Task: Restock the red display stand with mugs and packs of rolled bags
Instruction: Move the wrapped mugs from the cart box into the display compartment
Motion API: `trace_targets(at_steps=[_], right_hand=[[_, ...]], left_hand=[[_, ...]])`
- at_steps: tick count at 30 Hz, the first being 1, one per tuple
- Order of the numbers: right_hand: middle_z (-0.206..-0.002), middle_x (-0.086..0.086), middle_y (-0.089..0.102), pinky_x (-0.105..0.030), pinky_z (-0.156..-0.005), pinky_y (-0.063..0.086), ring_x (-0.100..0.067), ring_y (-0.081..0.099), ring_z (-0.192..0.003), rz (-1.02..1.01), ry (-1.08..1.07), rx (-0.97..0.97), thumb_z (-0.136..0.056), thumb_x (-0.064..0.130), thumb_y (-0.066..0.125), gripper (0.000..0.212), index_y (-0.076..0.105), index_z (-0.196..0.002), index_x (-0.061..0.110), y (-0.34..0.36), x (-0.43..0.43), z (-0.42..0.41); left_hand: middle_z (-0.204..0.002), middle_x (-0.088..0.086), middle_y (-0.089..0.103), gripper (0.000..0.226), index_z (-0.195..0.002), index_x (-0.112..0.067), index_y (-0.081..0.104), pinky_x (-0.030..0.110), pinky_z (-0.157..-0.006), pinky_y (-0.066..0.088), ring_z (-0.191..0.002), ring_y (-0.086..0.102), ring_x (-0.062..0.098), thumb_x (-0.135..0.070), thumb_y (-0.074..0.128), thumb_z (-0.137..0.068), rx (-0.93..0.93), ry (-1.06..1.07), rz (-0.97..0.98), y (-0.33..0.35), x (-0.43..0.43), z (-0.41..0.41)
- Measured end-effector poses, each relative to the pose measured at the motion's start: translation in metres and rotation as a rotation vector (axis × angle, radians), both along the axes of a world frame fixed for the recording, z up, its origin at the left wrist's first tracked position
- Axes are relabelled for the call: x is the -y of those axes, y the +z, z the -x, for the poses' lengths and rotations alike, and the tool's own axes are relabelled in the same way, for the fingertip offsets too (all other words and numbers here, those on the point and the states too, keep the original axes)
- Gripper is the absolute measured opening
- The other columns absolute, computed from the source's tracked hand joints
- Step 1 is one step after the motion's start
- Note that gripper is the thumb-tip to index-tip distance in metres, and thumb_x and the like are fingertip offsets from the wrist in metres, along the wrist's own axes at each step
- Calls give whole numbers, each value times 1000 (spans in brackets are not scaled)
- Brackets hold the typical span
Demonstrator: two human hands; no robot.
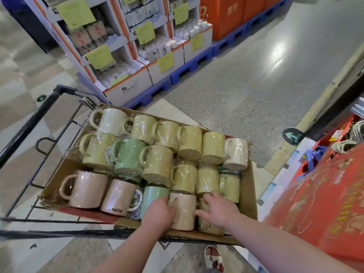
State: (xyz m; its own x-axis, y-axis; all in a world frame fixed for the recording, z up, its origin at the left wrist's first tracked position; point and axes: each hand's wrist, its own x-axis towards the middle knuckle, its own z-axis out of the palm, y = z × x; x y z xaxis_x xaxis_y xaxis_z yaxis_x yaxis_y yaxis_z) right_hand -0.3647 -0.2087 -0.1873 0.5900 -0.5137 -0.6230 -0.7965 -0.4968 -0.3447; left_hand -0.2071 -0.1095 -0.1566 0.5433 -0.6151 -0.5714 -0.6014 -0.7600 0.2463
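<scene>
A cardboard box (250, 186) full of several plastic-wrapped mugs lies on a black wire cart (35, 119). The mugs are yellow-green, mint green, pink and cream. My left hand (159, 211) curls round the left side of a pink mug (184, 211) at the box's near edge. My right hand (218, 209) rests with spread fingers on a yellow-green mug (206, 223) just right of it, fingertips touching the pink mug. The red display stand (325, 203) rises at the right, its worn side facing me.
Bins in the red stand hold blue-and-white items (313, 156) and white hangers (352, 138). White cardboard displays (137, 46) with yellow tags stand on blue pallets (189, 69) across the aisle, beside orange boxes (226, 14). A slippered foot (213, 257) shows below the box.
</scene>
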Motion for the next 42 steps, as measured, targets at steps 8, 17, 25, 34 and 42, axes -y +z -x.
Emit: trace_targets(at_steps=[8,17,25,34,42], right_hand=[[-138,-8,33,-30,-66,41,-27,59,-101,33,-392,-3,-92,13,53,42,38,-131,16,-7,-6,18],[-113,-7,59,-28,-70,41,-25,55,-92,-93,-714,-41,-93,29,51,32,49,-118,10,-8,-9,32],[-123,-5,59,-28,-72,42,-24,59,-99,-84,-824,172,-91,23,48,42,46,-133,17,19,-30,45],[-92,1,54,-27,-57,35,-20,51,-81,81,-840,299,-92,27,52,15,44,-102,19,62,-65,61],[-72,9,44,-22,-51,29,-10,45,-65,198,-905,379,-92,26,50,21,36,-77,25,90,-106,84]], left_hand=[[-78,-1,56,14,-91,-17,48,29,-65,41,-77,57,22,-31,50,-91,-39,1,104,10,-2,4],[-74,-2,55,19,-81,-18,46,29,-58,40,-70,55,18,-32,49,-94,-75,-10,195,10,-10,3],[-71,0,53,24,-73,-19,42,31,-60,40,-66,52,19,-28,54,-92,-126,-17,310,21,-21,5],[-80,9,61,22,-87,-9,53,33,-64,44,-70,55,24,-31,55,-92,-133,-78,453,42,-37,21],[-74,3,59,17,-84,-17,51,28,-57,43,-64,55,16,-31,56,-92,-227,-109,594,56,-63,36]])
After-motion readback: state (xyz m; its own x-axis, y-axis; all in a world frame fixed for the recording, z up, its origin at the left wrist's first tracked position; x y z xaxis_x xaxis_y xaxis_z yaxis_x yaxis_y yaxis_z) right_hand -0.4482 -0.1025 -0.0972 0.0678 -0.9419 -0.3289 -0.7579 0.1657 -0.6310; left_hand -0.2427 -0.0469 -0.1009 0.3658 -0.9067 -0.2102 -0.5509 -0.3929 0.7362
